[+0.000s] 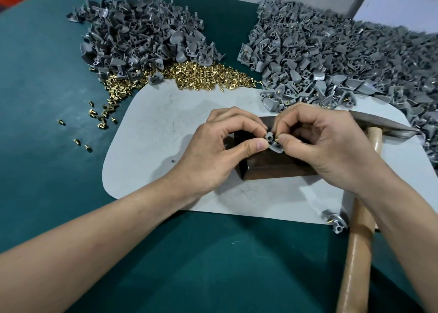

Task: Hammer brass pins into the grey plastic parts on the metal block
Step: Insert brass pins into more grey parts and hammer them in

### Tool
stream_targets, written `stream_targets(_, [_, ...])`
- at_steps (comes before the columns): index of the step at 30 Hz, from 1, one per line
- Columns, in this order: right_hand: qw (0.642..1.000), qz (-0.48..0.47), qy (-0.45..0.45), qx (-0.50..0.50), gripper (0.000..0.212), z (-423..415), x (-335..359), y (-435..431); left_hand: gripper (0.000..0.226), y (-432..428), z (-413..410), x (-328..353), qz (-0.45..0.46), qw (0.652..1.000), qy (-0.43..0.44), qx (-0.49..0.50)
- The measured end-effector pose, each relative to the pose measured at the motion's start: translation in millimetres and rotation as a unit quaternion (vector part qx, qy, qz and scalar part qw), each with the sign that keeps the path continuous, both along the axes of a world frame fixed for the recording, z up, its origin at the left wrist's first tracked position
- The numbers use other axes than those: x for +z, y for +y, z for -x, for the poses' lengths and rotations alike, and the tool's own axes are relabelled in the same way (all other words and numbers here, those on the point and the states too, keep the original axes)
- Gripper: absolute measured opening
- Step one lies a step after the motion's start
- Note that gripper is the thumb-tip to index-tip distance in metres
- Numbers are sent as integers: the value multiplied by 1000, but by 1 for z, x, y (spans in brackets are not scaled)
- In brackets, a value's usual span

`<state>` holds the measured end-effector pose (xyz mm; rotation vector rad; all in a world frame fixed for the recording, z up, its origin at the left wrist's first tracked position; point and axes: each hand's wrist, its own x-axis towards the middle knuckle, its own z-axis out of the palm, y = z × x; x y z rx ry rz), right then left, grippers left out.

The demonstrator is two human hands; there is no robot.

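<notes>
A dark metal block [272,165] sits on a pale grey mat [151,132]. Over its top, my left hand [220,146] pinches a small grey plastic part [272,143] between thumb and fingers. My right hand [327,142] pinches a brass pin [277,139] at the part's side hole. A hammer lies to the right, its dark head [384,124] on the mat and its wooden handle [358,248] running toward me under my right forearm.
A heap of plain grey parts [142,33] lies at the back left, a larger heap of grey parts with brass pins [343,59] at the back right. Loose brass pins [189,75] spread between them. One pinned part [336,221] lies at the mat's near right corner.
</notes>
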<state>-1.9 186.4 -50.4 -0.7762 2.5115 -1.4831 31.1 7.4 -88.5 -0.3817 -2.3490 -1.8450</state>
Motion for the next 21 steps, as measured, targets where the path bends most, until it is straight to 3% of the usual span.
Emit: stream_targets(21, [1000,-8,9,17,10,1,0,2,6,0,0,0,20,1000,14,-7])
